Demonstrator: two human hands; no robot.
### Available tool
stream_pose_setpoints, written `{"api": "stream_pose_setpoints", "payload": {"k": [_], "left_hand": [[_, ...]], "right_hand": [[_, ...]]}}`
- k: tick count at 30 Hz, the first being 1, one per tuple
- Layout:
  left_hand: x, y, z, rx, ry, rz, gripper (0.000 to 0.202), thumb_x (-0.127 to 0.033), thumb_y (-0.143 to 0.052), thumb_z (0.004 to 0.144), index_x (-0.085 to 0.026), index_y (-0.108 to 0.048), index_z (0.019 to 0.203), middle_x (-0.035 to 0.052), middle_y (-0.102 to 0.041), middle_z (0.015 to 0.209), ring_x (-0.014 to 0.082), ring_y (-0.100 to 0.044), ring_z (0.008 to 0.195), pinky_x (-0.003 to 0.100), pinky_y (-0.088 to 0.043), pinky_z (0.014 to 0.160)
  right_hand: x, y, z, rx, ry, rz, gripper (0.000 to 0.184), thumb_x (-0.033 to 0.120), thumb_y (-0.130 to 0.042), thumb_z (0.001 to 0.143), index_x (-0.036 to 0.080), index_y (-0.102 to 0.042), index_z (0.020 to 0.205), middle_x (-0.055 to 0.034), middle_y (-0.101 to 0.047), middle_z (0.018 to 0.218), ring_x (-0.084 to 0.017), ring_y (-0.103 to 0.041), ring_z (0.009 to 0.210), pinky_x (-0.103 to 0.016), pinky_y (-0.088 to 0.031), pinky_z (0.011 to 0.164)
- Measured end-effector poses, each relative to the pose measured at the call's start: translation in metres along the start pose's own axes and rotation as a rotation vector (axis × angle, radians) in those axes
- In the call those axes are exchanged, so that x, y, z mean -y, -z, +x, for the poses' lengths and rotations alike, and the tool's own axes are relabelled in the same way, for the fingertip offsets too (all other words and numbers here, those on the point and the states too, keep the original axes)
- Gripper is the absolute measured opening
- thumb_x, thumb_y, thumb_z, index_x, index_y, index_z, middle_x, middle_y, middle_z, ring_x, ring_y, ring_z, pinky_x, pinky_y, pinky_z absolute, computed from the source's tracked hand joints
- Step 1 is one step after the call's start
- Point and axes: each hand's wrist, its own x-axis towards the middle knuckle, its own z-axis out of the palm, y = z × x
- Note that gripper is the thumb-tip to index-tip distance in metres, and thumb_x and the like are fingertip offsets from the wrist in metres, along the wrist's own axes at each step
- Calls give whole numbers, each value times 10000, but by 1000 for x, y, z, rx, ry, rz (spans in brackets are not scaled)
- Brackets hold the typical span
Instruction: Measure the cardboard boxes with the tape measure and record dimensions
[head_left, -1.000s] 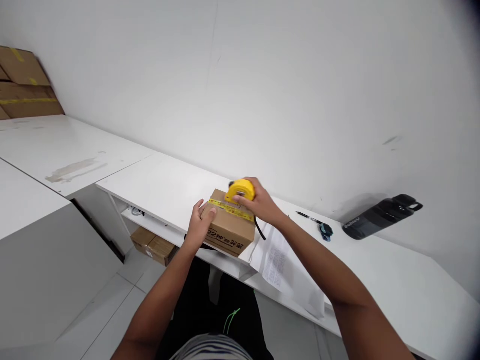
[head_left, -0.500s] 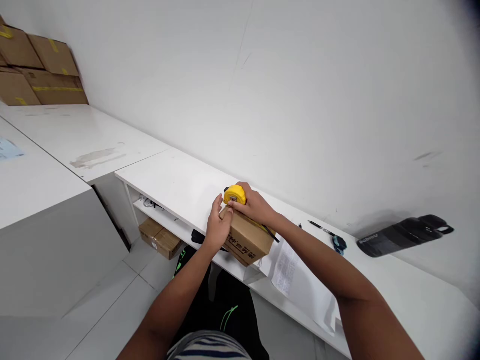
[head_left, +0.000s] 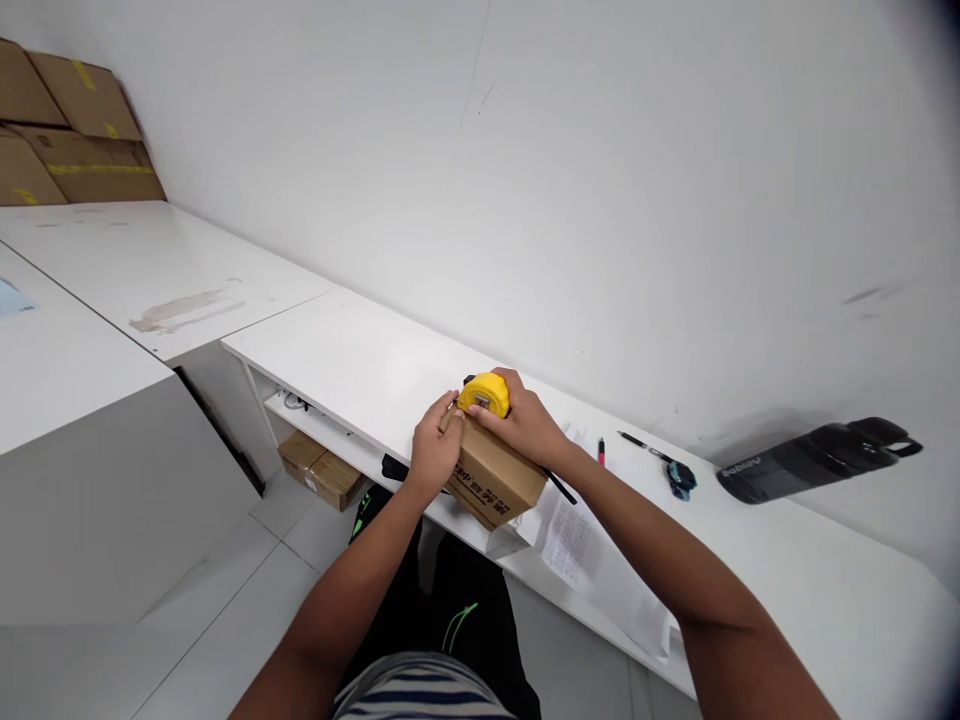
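My right hand (head_left: 527, 418) is closed around a yellow tape measure (head_left: 487, 394), which it holds over the top of a small cardboard box (head_left: 491, 480). The box has dark printing on its near side and sits tilted at the front edge of the white counter. At the box's left end is my left hand (head_left: 436, 447), its thumb and fingers pinched at the upper corner by the mouth of the tape measure. Whether it grips the tape's end or the box corner is hard to make out. A black strap end shows under my right wrist.
Written paper sheets (head_left: 574, 545) lie right of the box. Beyond them are a red pen (head_left: 601, 452), a black pen (head_left: 637, 440), a small teal-and-black item (head_left: 680, 478) and a black bottle (head_left: 814, 462) lying on its side. Another carton (head_left: 322, 470) sits below the counter; several boxes (head_left: 90, 165) are stacked far left.
The tape measure and my right hand have shifted slightly right, away from my left fingers. My left fingers have closed together at the box corner. The red pen shows more.
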Motion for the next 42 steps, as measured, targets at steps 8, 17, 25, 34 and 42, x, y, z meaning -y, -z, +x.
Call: {"api": "stream_pose_setpoints", "payload": {"k": [8, 17, 25, 34, 42], "left_hand": [[-5, 0, 2, 14, 53, 15, 406, -336, -533, 897, -163, -644, 1247, 108, -671, 1247, 255, -605, 1171, 416, -444, 1059], [-3, -2, 12, -17, -28, 49, 408, -323, -549, 871, -141, -663, 1218, 108, -667, 1266, 247, -608, 1168, 391, -448, 1048], [-4, -4, 14, -35, -12, 53, 394, -316, -559, 860, -149, -676, 1197, 92, -677, 1256, 244, -612, 1167, 391, -450, 1049], [-9, -6, 10, -68, 7, 58, 372, -284, -543, 877, -158, -663, 1206, 93, -661, 1282, 248, -592, 1210, 409, -428, 1092], [-5, 1, -29, -60, 207, -24, 639, -473, -496, 926, -184, -379, 1483, 108, -344, 1574, 262, -326, 1453, 395, -286, 1197]], "right_hand": [[-15, 31, -64, -32, -124, -67, 519, 528, -624, 814, 228, -446, 1199, -75, -688, 924, -245, -658, 736, -349, -503, 619], [-37, 46, -134, -169, -257, 12, 500, 525, -642, 817, 240, -433, 1171, -48, -654, 913, -202, -617, 681, -328, -507, 586], [-47, 43, -146, -211, -275, 39, 483, 519, -652, 816, 243, -449, 1157, -60, -657, 957, -211, -627, 724, -337, -514, 607], [-44, 38, -108, -298, -189, 65, 520, 542, -675, 783, 236, -480, 1155, -71, -673, 994, -228, -650, 793, -354, -524, 664], [-28, 17, -27, -380, -188, 136, 549, 569, -644, 777, 229, -468, 1171, -63, -686, 1000, -244, -646, 861, -378, -505, 743]]}}
